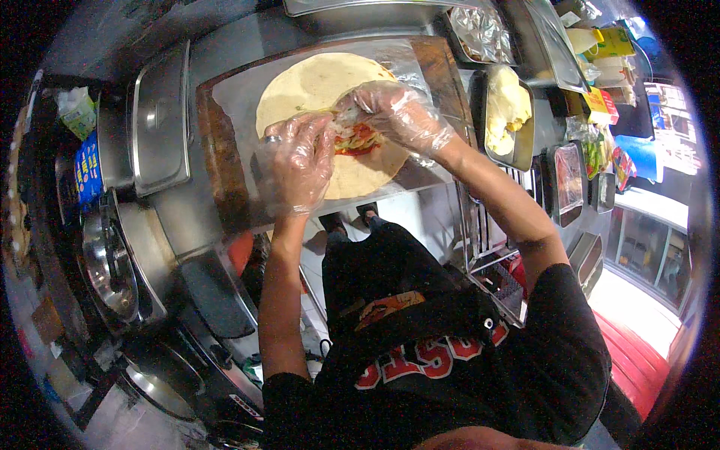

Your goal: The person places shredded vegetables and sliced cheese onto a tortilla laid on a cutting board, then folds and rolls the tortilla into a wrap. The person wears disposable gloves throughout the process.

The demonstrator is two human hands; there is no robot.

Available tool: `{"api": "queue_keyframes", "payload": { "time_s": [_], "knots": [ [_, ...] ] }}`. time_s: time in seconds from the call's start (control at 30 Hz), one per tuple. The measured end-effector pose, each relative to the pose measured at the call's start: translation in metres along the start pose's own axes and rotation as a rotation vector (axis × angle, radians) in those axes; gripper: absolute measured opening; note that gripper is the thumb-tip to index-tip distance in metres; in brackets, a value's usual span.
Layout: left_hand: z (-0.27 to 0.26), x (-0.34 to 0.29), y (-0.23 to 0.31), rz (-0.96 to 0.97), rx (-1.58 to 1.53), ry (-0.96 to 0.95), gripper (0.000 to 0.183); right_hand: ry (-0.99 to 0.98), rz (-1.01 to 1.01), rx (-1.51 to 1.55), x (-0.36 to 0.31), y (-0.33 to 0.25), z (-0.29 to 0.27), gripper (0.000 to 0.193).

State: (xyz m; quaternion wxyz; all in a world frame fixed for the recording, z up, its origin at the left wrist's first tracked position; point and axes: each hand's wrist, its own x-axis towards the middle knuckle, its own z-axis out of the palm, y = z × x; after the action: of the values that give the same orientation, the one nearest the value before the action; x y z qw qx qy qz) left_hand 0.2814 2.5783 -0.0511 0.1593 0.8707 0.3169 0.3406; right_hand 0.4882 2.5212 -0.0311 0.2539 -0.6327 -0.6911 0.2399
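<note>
Filling (357,142) lay on flatbread (304,84), still unfolded | left hand (298,159), right hand (397,114) at filling; fingers curled, grip couldn't be told

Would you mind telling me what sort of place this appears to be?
Probably a kitchen, perhaps a commercial one: the left hand and right hand wear clear gloves, a large flatbread bears some filling, and a metal tray of food sits nearby.

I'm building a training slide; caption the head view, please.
Gloved left grip and right grip at the filling on a round flatbread, over a wooden board.
</note>
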Motion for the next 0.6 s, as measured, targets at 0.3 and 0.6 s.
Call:
{"api": "queue_keyframes", "payload": {
  "time_s": [0.3, 0.6],
  "knots": [
    [0.009, 0.014, 0.012, 0.069, 0.091, -0.027, 0.014, 0.043, 0.046, 0.208, -0.007, 0.004, -0.001, 0.038],
    [0.024, 0.020, 0.009, 0.201, 0.061, -0.059, 0.014, 0.113, 0.069, 0.197, -0.022, 0.012, -0.007, 0.054]
  ]
}}
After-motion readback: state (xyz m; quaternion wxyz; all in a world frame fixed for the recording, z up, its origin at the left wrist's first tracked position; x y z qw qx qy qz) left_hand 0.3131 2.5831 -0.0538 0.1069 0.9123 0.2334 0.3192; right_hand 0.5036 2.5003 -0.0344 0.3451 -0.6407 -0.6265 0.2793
